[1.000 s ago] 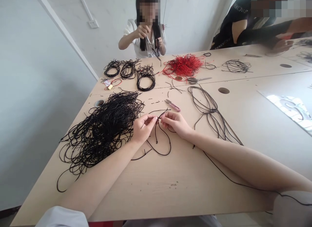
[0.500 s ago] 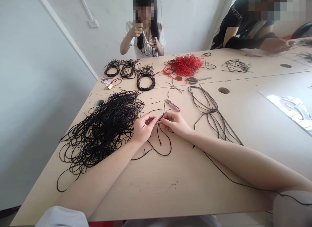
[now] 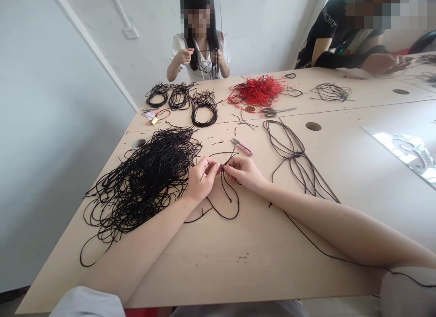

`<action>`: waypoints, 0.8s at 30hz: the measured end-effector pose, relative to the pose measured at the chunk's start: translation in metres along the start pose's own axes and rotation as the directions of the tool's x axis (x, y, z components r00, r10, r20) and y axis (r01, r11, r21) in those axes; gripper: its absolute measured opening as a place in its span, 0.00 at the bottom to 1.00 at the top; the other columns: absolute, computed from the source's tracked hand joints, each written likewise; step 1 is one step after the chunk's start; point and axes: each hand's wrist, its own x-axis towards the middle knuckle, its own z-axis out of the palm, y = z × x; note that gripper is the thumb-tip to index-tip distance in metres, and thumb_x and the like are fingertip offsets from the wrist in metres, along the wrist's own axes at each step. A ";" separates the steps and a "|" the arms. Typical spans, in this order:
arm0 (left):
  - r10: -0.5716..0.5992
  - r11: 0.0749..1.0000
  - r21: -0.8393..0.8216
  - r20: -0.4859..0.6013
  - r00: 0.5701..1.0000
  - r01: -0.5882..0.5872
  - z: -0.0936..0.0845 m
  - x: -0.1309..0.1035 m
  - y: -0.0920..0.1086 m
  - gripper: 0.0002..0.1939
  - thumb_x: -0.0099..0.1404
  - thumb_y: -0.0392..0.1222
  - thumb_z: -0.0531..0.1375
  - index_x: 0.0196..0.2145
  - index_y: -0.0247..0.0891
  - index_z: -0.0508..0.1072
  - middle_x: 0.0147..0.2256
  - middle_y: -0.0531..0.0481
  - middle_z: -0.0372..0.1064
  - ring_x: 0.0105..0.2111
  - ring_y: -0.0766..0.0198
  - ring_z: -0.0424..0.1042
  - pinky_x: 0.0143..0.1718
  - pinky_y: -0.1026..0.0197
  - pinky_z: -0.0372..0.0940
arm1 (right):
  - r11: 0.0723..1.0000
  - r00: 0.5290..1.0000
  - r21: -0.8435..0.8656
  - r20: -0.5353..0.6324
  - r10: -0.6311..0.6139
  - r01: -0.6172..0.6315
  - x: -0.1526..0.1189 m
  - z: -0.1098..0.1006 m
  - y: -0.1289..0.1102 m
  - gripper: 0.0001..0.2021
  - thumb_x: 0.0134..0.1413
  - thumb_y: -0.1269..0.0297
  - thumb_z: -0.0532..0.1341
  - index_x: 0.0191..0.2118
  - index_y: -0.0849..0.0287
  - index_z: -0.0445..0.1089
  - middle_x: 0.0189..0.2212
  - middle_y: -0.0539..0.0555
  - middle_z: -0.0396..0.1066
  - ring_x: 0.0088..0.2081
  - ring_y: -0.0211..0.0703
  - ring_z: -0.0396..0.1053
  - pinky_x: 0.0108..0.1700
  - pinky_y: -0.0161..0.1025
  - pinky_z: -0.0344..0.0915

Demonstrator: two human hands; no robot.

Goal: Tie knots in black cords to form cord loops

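Both my hands meet over the middle of the table, pinching a thin black cord (image 3: 238, 208). My left hand (image 3: 201, 177) has thumb and forefinger closed on it. Close beside, touching or nearly so, my right hand (image 3: 243, 171) pinches the same cord where its strands cross. Cord ends stick up above the fingertips, and a loop hangs below onto the tabletop. Whether a knot sits between the fingers is hidden. To the left of my left hand lies a big tangled heap of black cords (image 3: 150, 176). Pink-handled thread snips (image 3: 242, 147) rest just beyond my fingers.
Looped black cord (image 3: 298, 154) lies right of my hands. Farther back are several coiled black bundles (image 3: 204, 115), a red cord pile (image 3: 257, 92), scissors (image 3: 272, 112) and a small tagged item (image 3: 153, 119). Two people work across the table (image 3: 218, 267), one holding black cords.
My hands stay in nearly the same place, still pinching the cord; its upper end and hanging end have shifted slightly right. The person opposite has lowered one hand, stretching a cord sideways.
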 end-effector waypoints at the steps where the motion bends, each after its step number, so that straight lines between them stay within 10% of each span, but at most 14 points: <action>1: -0.001 1.000 -0.017 -0.002 1.000 0.001 0.000 0.000 -0.001 0.10 0.63 0.47 0.58 0.33 0.37 0.69 0.31 0.49 0.71 0.32 0.63 0.73 0.35 0.62 0.69 | 1.000 1.000 0.000 -0.004 -0.012 0.012 0.000 0.000 0.001 0.09 0.52 0.59 0.59 0.29 0.60 0.66 0.19 0.49 0.67 0.21 0.34 0.61 0.22 0.32 0.55; 24: 0.006 0.996 0.089 0.084 0.996 -0.013 -0.005 0.001 0.002 0.10 0.61 0.44 0.60 0.35 0.36 0.79 0.33 0.46 0.77 0.33 0.59 0.76 0.37 0.59 0.71 | 0.979 0.984 -0.110 -0.030 -0.175 0.171 0.005 -0.005 0.015 0.05 0.50 0.64 0.60 0.32 0.60 0.69 0.28 0.53 0.72 0.29 0.39 0.68 0.30 0.36 0.64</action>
